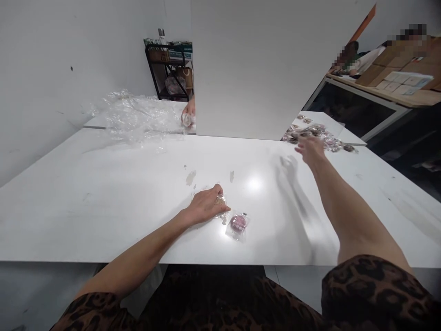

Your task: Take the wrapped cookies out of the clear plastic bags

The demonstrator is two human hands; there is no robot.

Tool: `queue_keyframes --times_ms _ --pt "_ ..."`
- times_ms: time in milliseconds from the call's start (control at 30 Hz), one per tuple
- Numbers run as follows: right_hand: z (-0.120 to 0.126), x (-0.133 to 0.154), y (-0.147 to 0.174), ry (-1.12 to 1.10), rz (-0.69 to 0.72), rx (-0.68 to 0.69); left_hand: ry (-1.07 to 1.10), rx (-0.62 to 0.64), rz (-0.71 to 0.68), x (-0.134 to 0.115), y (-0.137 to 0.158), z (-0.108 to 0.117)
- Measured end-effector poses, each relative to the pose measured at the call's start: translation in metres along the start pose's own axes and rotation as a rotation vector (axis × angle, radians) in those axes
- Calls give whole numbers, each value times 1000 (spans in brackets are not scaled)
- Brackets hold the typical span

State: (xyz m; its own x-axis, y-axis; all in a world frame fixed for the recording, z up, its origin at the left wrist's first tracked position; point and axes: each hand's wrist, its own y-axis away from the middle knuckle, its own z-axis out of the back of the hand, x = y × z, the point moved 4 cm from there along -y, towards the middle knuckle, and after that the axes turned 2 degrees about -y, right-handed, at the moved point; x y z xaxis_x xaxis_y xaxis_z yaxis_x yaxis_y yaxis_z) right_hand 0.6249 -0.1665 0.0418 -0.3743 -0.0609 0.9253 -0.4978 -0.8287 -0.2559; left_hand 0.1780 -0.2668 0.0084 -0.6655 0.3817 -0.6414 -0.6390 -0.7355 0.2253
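On the white table, my left hand (206, 204) curls over a small clear packet with something yellowish (220, 201) inside, its fingers and thumb around the packet. Much of that packet is hidden under the palm. Just right of it lies a clear packet with a round pink piece (238, 223) and white print. My right hand (311, 149) is stretched out to the far right, slightly blurred, fingers apart at the near edge of a pile of small wrapped pieces (324, 132), brown and pink. I see nothing clearly held in it.
A tall white panel (255, 69) rises at the table's back edge. Crumpled clear plastic (134, 117) lies at the back left. Beyond, another person's hand (189, 109) holds something whitish. A black shelf (167, 62) and cardboard boxes (392, 66) stand further back.
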Motion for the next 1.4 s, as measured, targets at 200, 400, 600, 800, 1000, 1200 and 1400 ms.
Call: queue_keyframes --times_ms 200,400,600,800,1000,1200,1400 --pt "-53 14 180 70 -58 362 -15 12 -16 -3 -2 2" --pt "-98 65 300 344 196 709 -25 -35 -84 1 -1 0" --pt "-94 64 306 211 -118 728 85 -76 -108 4 1 1" --pt "-88 70 291 -98 -308 492 649 -198 -88 10 -14 1" --pt "-116 76 281 -368 -334 293 1009 -44 -323 -3 -17 -3" --pt "-145 78 298 -508 -353 422 877 -195 -241 0 -15 -7" --pt "-146 81 314 -474 -381 452 936 -87 -215 -3 -12 -15"
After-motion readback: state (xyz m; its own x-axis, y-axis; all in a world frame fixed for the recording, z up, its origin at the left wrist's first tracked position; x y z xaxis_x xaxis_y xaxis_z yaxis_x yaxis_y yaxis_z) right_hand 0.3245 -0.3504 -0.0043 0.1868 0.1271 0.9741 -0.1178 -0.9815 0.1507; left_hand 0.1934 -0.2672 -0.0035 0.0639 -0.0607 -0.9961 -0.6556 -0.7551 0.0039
